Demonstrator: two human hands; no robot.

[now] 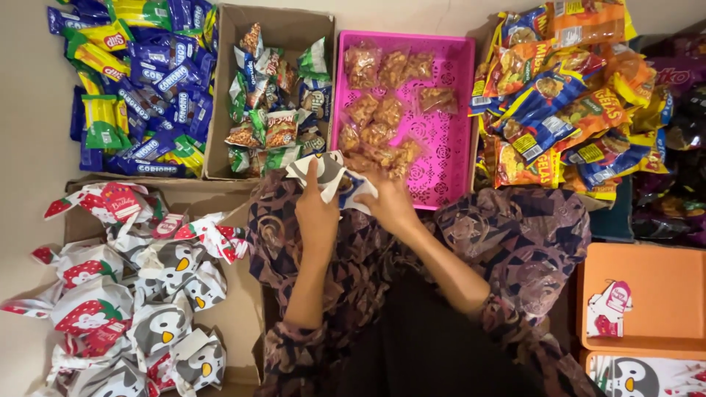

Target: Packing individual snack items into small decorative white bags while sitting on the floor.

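right fingers (376,179): hidden behind paper bag (332,179) | bottom-right penguin bags (647,376): cut off, perhaps several

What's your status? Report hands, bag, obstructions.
Left hand and right hand both grip penguin-print paper bag. Bag held over near edge of pink tray. Nothing between hands and tray.

The paper bag (332,180) in both hands is looking matt and smooth, printed white and grey, and creasing softly where the left hand (318,217) and right hand (391,206) are pinching it. The pink tray (445,158) is showing hard, moulded plastic with a pierced pattern and a dull sheen. The snack packs (379,117) inside it are gleaming as clear, crinkled film. The blue wrappers (158,81) and orange packets (566,95) are shining as glossy foil-like plastic. The box (276,26) is looking like plain brown cardboard, matt and slightly rough. The sleeves (515,235) are appearing as soft patterned cloth.
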